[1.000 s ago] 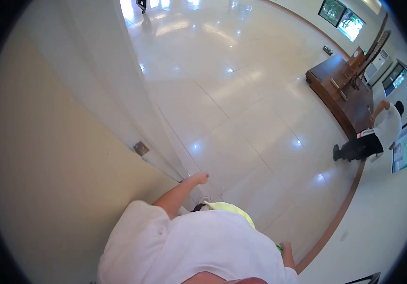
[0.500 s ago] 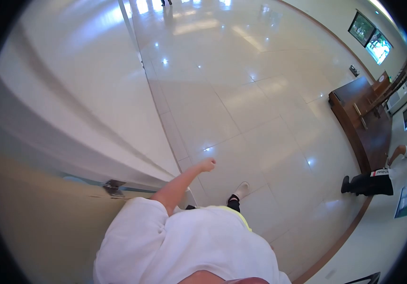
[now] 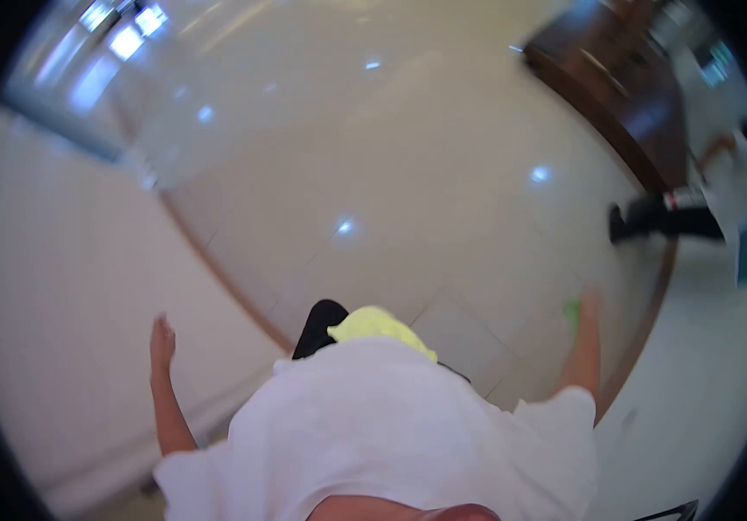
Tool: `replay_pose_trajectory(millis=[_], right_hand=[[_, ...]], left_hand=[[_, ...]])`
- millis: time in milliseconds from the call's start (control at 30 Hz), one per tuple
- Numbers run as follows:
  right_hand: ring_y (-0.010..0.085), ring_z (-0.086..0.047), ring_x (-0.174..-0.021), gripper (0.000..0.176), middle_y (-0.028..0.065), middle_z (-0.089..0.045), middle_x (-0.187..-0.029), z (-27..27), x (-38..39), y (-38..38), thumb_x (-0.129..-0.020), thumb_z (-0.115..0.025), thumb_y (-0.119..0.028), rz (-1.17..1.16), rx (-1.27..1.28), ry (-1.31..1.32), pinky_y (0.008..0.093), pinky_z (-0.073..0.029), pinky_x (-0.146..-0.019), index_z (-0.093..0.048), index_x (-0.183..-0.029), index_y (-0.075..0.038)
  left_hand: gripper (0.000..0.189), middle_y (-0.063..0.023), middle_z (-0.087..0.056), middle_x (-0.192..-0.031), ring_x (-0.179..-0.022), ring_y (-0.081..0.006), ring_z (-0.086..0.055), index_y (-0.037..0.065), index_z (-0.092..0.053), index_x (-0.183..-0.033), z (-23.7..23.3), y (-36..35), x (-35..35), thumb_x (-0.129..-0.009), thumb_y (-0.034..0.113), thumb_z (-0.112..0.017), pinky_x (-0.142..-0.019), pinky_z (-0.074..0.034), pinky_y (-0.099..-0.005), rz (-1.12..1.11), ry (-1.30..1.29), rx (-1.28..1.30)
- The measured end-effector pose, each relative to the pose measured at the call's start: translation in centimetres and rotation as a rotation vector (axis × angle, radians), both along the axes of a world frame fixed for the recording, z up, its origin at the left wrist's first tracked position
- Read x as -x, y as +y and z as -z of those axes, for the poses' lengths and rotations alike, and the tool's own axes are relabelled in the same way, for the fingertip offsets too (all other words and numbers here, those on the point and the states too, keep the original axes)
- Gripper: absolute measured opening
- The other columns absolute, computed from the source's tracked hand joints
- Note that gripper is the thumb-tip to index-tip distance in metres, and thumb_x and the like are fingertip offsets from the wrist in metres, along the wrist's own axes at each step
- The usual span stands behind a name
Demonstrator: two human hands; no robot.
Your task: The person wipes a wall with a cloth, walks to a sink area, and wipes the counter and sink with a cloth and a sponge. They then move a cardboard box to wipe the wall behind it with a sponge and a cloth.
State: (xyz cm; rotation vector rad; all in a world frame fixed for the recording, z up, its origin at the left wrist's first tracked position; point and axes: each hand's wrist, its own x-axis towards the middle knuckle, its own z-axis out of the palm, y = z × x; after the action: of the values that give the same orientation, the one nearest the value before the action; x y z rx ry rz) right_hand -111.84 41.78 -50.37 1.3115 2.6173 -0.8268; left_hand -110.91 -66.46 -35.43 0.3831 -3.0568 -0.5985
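Note:
My left hand (image 3: 162, 341) is raised at the left in front of the pale wall, with its fingers stretched out and nothing visible in it. My right hand (image 3: 591, 306) is out to the right above the floor and smeared by motion. A small green thing (image 3: 573, 314) shows at its inner side, apparently held; its kind is too blurred to tell. Yellow cloth (image 3: 378, 328) sticks out below the front of my white shirt (image 3: 391, 408), beside my dark-clad leg (image 3: 319, 326).
Shiny pale tiles cover the floor (image 3: 408, 200). A wall (image 3: 69, 286) with brown skirting runs along the left. At the upper right stands a dark wooden counter (image 3: 599, 104), with a person (image 3: 729, 191) in a white top and dark trousers beside it.
My view has turned and moved forward past the doorway edge with its metal latch. My left hand has swung out to the left and opened. My right hand has come into view with the green thing.

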Motion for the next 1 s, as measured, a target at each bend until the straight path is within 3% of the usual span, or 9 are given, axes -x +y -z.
replay_pose_trajectory(millis=[67, 100, 200, 400, 467, 567, 667, 833, 1000], right_hand=[[0.0319, -0.059, -0.073, 0.022, 0.0196, -0.060, -0.081, 1.6, 8.4, 1.7, -0.084, -0.045, -0.016, -0.125, -0.353, 0.072, 0.0432, -0.045, -0.060, -0.056, -0.082, 0.002], [0.0264, -0.055, -0.098, 0.026, 0.0152, -0.057, -0.104, -5.5, 13.1, -4.5, -0.089, -0.040, -0.017, -0.311, -0.417, -0.348, 0.0373, -0.043, -0.086, -0.051, -0.105, 0.000], [0.0355, -0.058, -0.088, 0.022, 0.0178, -0.061, -0.092, -6.8, 20.6, -8.1, -0.081, -0.044, -0.015, -0.266, -0.427, -0.182, 0.0457, -0.046, -0.072, -0.054, -0.097, -0.005], [0.0351, -0.056, -0.095, 0.028, 0.0192, -0.059, -0.101, -0.7, 8.3, -2.8, -0.079, -0.048, -0.018, 0.094, -0.102, -0.429, 0.0449, -0.046, -0.079, -0.056, -0.102, -0.003], [0.0320, -0.058, -0.097, 0.025, 0.0151, -0.061, -0.103, 5.9, -2.6, 2.3, -0.080, -0.051, -0.020, 0.241, 0.058, -0.689, 0.0409, -0.048, -0.078, -0.063, -0.098, -0.007], [0.0268, -0.063, -0.081, 0.018, 0.0098, -0.065, -0.083, 14.6, -21.8, 5.0, -0.078, -0.055, -0.023, -0.377, -0.174, -0.913, 0.0399, -0.049, -0.066, -0.068, -0.079, -0.010], [0.0262, -0.063, -0.073, 0.017, 0.0081, -0.065, -0.075, 4.0, -20.5, 2.4, -0.079, -0.053, -0.021, -0.438, -0.099, -0.995, 0.0392, -0.048, -0.061, -0.068, -0.074, -0.013], [0.0290, -0.063, -0.074, 0.018, 0.0127, -0.064, -0.076, 11.5, -15.3, 9.9, -0.076, -0.052, -0.018, -0.241, 0.055, -0.814, 0.0403, -0.048, -0.062, -0.066, -0.075, -0.008], [0.0319, -0.063, -0.076, 0.019, 0.0174, -0.063, -0.076, 21.1, 2.0, 25.3, -0.074, -0.051, -0.015, -0.409, -0.125, -0.567, 0.0414, -0.047, -0.062, -0.065, -0.075, -0.002]], left_hand=[[0.043, -0.0108, -0.056, -0.087, -0.075, -0.0204, -0.055, 0.004, -0.041, -0.122, 3.4, 6.2, 4.3, -0.080, 0.004, -0.047, -0.068, -0.047, -0.0324, -0.083, -0.108, -0.280], [0.042, -0.0070, -0.055, -0.079, -0.072, -0.0148, -0.055, 0.005, -0.043, -0.120, 2.7, 11.9, 6.1, -0.079, 0.005, -0.048, -0.061, -0.046, -0.0282, -0.147, -0.282, -0.351], [0.038, -0.0068, -0.057, -0.074, -0.062, -0.0153, -0.058, 0.004, -0.047, -0.113, 11.0, 18.4, 10.5, -0.076, 0.008, -0.054, -0.051, -0.046, -0.0286, -0.105, -0.699, -0.448], [0.036, -0.0113, -0.060, -0.071, -0.062, -0.0197, -0.059, 0.003, -0.053, -0.108, 22.3, 31.9, 22.1, -0.073, 0.010, -0.056, -0.054, -0.048, -0.0332, 0.323, -0.975, -0.136], [0.035, -0.0124, -0.060, -0.071, -0.063, -0.0203, -0.060, 0.003, -0.054, -0.107, 20.7, 41.0, 29.1, -0.073, 0.011, -0.056, -0.056, -0.048, -0.0342, 0.441, -0.855, -0.113], [0.035, -0.0123, -0.061, -0.070, -0.064, -0.0206, -0.060, 0.003, -0.056, -0.108, 21.1, 52.1, 41.6, -0.073, 0.010, -0.055, -0.059, -0.048, -0.0338, 0.461, -0.586, -0.337], [0.033, -0.0060, -0.055, -0.065, -0.060, -0.0148, -0.053, 0.002, -0.053, -0.110, 19.8, 60.1, 51.5, -0.077, 0.006, -0.049, -0.056, -0.045, -0.0304, 0.540, -0.396, -0.448], [0.033, -0.0086, -0.057, -0.072, -0.065, -0.0158, -0.055, 0.001, -0.052, -0.110, 12.4, 71.1, 55.6, -0.078, 0.005, -0.048, -0.060, -0.045, -0.0316, 0.421, -0.196, -0.409], [0.038, -0.0148, -0.062, -0.086, -0.079, -0.0237, -0.061, 0.001, -0.052, -0.111, 11.8, 73.8, 49.7, -0.075, 0.010, -0.054, -0.068, -0.048, -0.0347, 0.497, -0.672, -0.142]])
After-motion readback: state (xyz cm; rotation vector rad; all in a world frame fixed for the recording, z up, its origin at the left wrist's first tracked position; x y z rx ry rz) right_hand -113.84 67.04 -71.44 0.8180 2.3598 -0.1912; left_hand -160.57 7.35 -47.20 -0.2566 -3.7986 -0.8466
